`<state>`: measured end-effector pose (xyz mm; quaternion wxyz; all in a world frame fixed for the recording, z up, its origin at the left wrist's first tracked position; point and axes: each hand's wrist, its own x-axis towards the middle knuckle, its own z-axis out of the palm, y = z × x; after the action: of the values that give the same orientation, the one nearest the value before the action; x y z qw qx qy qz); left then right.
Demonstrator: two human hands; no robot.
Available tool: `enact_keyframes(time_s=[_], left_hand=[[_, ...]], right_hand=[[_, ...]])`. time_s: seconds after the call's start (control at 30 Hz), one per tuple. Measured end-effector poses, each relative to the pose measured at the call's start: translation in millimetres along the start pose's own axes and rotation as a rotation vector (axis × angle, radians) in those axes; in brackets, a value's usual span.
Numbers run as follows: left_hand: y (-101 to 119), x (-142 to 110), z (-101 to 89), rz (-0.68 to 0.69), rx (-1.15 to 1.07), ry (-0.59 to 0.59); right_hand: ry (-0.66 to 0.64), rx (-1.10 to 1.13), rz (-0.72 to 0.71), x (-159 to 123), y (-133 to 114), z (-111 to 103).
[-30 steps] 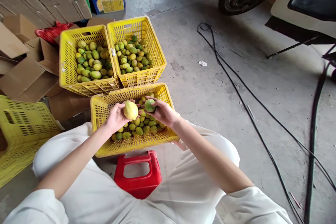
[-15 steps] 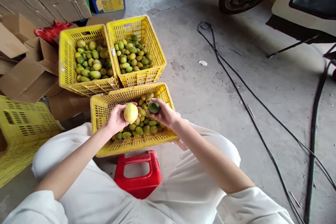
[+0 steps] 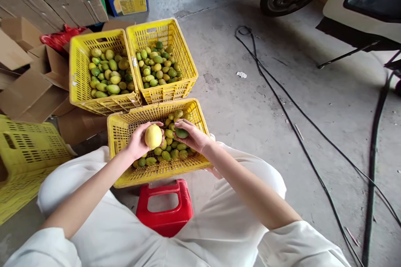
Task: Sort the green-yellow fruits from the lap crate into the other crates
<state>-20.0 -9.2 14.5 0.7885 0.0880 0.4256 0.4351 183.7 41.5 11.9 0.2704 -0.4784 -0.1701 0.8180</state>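
Over the near yellow crate (image 3: 128,181), my left hand (image 3: 138,138) is closed round a pale yellow lemon (image 3: 153,136). My right hand (image 3: 196,137) grips a dark green lemon (image 3: 181,132), with its fingers over the top so that only part of the fruit shows. Below both hands lie many green and yellow lemons (image 3: 166,156), mostly in the crate's middle and right. Behind it, two more yellow crates, one on the left (image 3: 77,71) and one on the right (image 3: 188,64), hold more such fruit.
A red plastic stool (image 3: 164,219) stands between my knees. Another yellow crate (image 3: 31,146) is at the left, near loose cardboard boxes (image 3: 31,91). Black cables (image 3: 291,121) run over the concrete floor at the right, below a parked vehicle (image 3: 351,12).
The yellow lemon has shifted slightly left with my left hand. My right hand has turned over the green lemon and dipped a little, covering more of it.
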Motion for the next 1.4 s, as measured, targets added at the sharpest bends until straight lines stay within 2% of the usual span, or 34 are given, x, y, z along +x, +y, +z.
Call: enact_keyframes(time_s=[0.1, 0.23, 0.43, 0.67, 0.83, 0.97, 1.13, 1.27, 1.4], left_hand=[[-0.5, -1.5, 2.2, -0.020, -0.025, 0.064], [-3.9, -0.5, 2.7, 0.035, -0.019, 0.141], [-5.6, 0.9, -0.8, 0.096, 0.056, 0.053], [-1.6, -2.5, 5.3, 0.017, -0.040, 0.097], [0.6, -1.5, 4.2, 0.076, -0.030, 0.120], [-2.5, -0.6, 0.3, 0.126, 0.042, 0.074], [-6.8, 0.4, -1.3, 0.084, 0.060, 0.062], [-3.6, 0.6, 0.2, 0.007, -0.031, 0.103], [-1.0, -0.1, 1.7, 0.046, -0.034, 0.113]], right_hand=[[-0.038, 0.035, 0.021, 2.9, -0.3, -2.0], [-0.140, 0.045, 0.024, 1.9, -5.4, -3.5], [-0.171, 0.001, -0.016, -4.2, -5.2, 0.1], [-0.182, -0.006, -0.038, -3.1, -5.0, -0.6], [-0.237, 0.106, -0.013, -1.7, -11.4, 0.4], [-0.172, 0.096, -0.095, -4.0, -11.0, 1.9], [-0.201, 0.034, -0.082, -6.8, -8.1, 0.2], [-0.177, 0.022, -0.079, -4.0, -9.8, -0.7], [-0.203, 0.114, -0.060, -1.1, -12.3, 0.3]])
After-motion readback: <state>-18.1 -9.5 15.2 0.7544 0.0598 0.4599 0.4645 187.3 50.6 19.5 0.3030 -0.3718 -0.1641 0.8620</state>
